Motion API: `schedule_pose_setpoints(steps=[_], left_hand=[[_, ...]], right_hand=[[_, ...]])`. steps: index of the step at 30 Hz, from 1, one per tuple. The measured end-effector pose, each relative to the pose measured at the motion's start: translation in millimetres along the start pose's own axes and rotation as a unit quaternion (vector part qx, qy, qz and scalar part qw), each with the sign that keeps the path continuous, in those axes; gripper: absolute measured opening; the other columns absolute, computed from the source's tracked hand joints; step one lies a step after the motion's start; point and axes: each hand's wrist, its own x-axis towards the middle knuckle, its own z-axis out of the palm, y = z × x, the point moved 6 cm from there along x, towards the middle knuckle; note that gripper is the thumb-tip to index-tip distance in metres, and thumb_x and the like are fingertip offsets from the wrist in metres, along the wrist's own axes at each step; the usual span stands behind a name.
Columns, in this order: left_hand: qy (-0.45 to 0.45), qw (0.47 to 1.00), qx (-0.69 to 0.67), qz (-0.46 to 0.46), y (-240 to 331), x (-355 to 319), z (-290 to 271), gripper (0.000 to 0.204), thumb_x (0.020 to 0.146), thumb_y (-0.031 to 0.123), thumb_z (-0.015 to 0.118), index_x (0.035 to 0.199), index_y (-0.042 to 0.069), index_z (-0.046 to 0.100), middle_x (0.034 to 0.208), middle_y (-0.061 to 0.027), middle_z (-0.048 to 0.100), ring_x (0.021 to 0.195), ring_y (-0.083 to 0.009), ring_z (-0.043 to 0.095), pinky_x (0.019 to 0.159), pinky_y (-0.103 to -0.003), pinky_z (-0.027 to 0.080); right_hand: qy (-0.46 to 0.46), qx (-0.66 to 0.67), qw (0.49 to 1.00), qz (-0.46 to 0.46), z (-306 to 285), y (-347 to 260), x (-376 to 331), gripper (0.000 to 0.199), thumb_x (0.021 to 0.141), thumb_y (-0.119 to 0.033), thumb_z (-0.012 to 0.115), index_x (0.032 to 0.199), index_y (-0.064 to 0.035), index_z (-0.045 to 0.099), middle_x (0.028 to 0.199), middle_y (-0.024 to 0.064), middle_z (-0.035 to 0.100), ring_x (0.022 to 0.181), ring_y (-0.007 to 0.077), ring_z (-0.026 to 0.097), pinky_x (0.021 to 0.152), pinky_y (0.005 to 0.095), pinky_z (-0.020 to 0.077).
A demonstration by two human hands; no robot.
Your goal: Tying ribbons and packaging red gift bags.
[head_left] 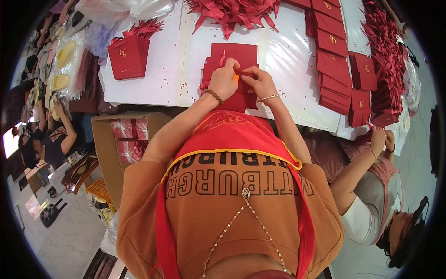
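Flat red paper bags (234, 50) lie stacked in front of me at the table's near edge, beneath both hands. My left hand (222, 83) is closed above them, with a small orange piece (236, 78) showing at its fingertips; the rest of that piece is hidden. Close beside it, my right hand (261, 83) pinches a red ribbon, thumb against forefinger. A loop of red ribbon (222, 58) rises from the bag just beyond my left hand.
Red ribbons (232, 14) heap at the far side. A finished-looking red gift bag (127, 58) stands at left. Rows of red bags (332, 69) and more ribbons (383, 60) lie right. An open carton (104, 135) sits below left. A co-worker's hands (382, 139) work at right.
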Motion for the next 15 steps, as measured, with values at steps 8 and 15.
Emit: schedule_pose_setpoints(steps=[8, 15], left_hand=[[0.030, 0.999, -0.039, -0.001, -12, -5, 7, 0.022, 0.074, 0.001, 0.055, 0.095, 0.003, 0.053, 0.066, -0.0109, 0.059, 0.063, -0.0217, 0.059, 0.056, -0.032, 0.045], [0.032, 0.986, -0.162, -0.035, -18, -9, 11, 0.019, 0.074, 0.001, 0.054, 0.093, 0.002, 0.054, 0.070, -0.0092, 0.061, 0.065, -0.0180, 0.058, 0.057, -0.030, 0.045]], right_hand=[[0.060, -0.111, 0.990, -0.066, 1, 0, -1, 0.022, 0.072, -0.010, 0.064, 0.092, -0.0017, 0.057, 0.068, 0.0086, 0.055, 0.058, 0.0146, 0.051, 0.054, 0.0287, 0.0422], [0.057, -0.139, 0.985, -0.082, 1, -4, -2, 0.023, 0.071, -0.009, 0.064, 0.092, -0.0015, 0.056, 0.075, 0.0127, 0.059, 0.061, 0.0203, 0.053, 0.059, 0.0307, 0.0432]])
